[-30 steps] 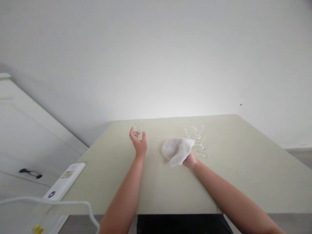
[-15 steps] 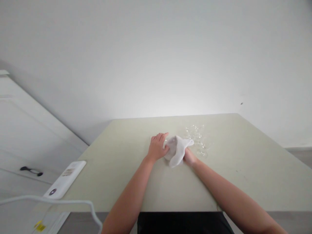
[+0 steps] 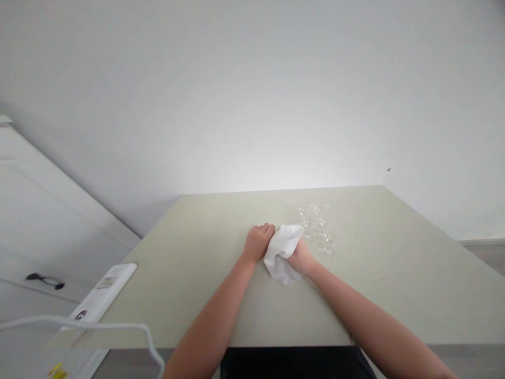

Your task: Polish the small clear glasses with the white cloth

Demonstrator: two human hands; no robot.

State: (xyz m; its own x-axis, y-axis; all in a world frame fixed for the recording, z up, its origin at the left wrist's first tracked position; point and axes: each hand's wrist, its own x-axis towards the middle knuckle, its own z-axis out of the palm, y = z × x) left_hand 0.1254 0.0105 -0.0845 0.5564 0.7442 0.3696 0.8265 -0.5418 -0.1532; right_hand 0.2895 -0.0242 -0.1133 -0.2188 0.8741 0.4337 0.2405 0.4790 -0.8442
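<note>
My left hand [image 3: 259,241] is closed, its fingers curled round a clear glass. Only a faint piece of that glass shows past the knuckles, so its exact shape is hidden. My right hand [image 3: 301,257] grips a white cloth [image 3: 282,252], whose folds hang down between my two hands and press against the left one. Just beyond my right hand stands a cluster of clear stemmed glasses [image 3: 315,218]. One clear glass [image 3: 326,248] is closest to my right wrist.
The pale green table [image 3: 189,273] meets a white wall [image 3: 252,105] at its far edge. At the left edge lies a white box-like device [image 3: 104,292], with a white cable [image 3: 98,326] in front. A white cabinet [image 3: 47,226] with a dark handle stands farther left.
The cloth has shifted slightly and now drapes lower, covering more of the space between my hands. My left fingers have curled from spread to closed, and that hand has moved a little right.
</note>
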